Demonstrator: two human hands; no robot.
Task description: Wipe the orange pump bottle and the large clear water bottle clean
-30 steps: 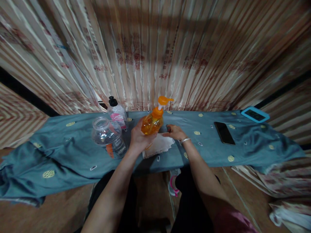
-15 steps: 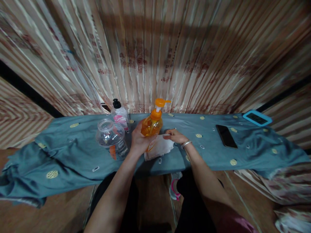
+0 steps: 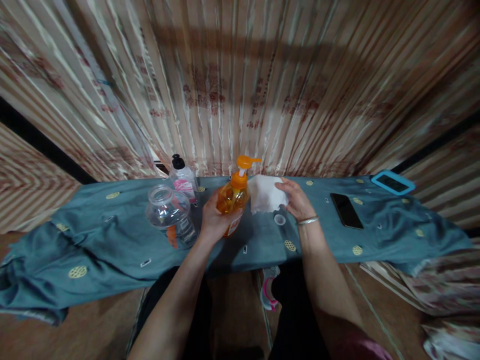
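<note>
My left hand (image 3: pixel 215 217) is wrapped round an orange pump bottle (image 3: pixel 234 200), which stands nearly upright with its orange spout turned to the right. Part of the bottle's label shows below my thumb. Between the fingertips of my right hand (image 3: pixel 298 200) is a white paper tissue (image 3: pixel 267 194) with a ragged lower edge, held up just right of the bottle. Whether the tissue touches the bottle I cannot tell. Below it, on the cloth, lies a small round whitish cap (image 3: pixel 279 220).
A clear open-mouthed plastic bottle (image 3: pixel 168 215) stands left of my left hand. Behind it is a clear bottle with a black cap and pink label (image 3: pixel 183 182). A phone (image 3: pixel 346 211) and a blue-framed device (image 3: pixel 393 183) lie rightward on the teal cloth (image 3: pixel 123 225). A curtain (image 3: pixel 225 90) hangs behind.
My right hand has lifted the tissue off the cloth and moved right, uncovering the small round cap. The pump bottle in my left hand has shifted slightly down and left.
</note>
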